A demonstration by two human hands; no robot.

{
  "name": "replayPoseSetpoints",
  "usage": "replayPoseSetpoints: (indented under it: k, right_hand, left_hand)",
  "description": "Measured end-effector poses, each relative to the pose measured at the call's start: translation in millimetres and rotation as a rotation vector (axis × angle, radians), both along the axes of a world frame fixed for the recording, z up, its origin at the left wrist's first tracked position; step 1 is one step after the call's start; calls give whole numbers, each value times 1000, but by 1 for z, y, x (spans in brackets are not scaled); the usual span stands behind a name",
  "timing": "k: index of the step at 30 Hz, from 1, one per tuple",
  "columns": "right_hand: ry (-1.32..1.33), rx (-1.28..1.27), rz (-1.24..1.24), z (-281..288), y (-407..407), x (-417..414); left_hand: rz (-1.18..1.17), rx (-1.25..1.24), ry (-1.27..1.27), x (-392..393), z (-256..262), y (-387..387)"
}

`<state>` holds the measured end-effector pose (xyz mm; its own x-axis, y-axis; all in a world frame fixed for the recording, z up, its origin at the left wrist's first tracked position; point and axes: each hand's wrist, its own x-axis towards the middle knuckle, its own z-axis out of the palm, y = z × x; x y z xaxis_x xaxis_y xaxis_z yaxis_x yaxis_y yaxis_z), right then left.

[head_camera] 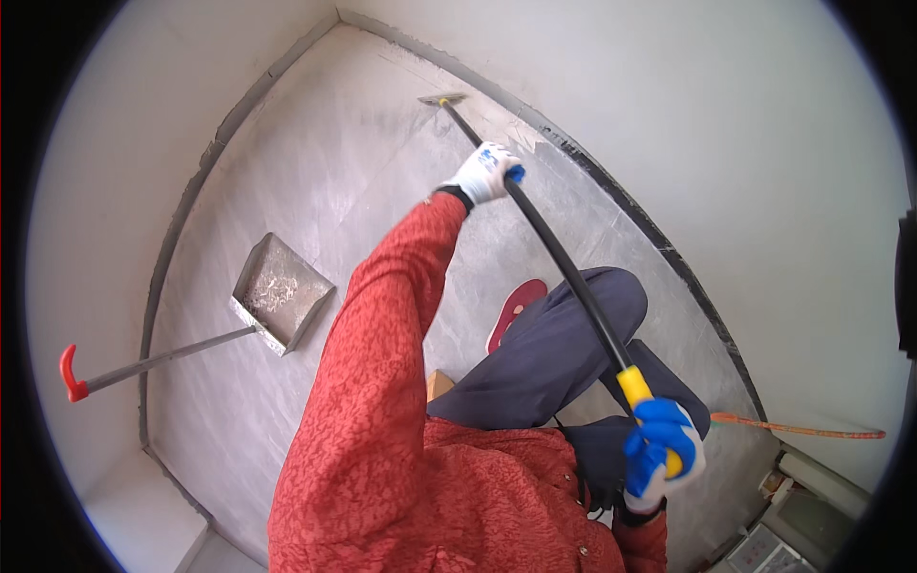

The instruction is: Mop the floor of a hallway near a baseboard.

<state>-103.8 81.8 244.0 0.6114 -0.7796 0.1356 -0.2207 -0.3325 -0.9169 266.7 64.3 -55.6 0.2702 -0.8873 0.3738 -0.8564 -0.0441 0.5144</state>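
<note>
A long-handled floor scraper (566, 268) with a black shaft and yellow grip slants across the view. My left hand (487, 172), in a white glove with a blue palm, is closed around the shaft's upper part. My right hand (663, 451), gloved the same way, grips the yellow end near my body. The scraper's wide flat head (442, 99) rests on the grey tile floor (387, 179), close to the wall's base. Left of my arm stands a metal long-handled dustpan (301, 294) with pale scraps in it; its handle ends in a red hook (73, 372).
White walls (716, 143) meet the floor along a rough, dark strip (623, 197). My bent legs and a red shoe (514, 315) are below the shaft. A wooden piece (438, 384) lies beside my thigh. An orange patterned stick (795, 428) and boxy items (809, 526) are at lower right.
</note>
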Motion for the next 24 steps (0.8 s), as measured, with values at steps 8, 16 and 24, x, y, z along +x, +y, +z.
replayPoseSetpoints:
  k: [8, 16, 24]
  right_hand:
    - [-25, -263, 101, 61, 1, -67]
    - [-123, 21, 47, -9, -19, -13]
    - [-181, -10, -8, 27, -28, -60]
  left_hand:
    - [-9, -55, 136, -102, 54, 12]
    - [102, 46, -22, -11, 9, 3]
    - [199, -79, 52, -85, 37, 47]
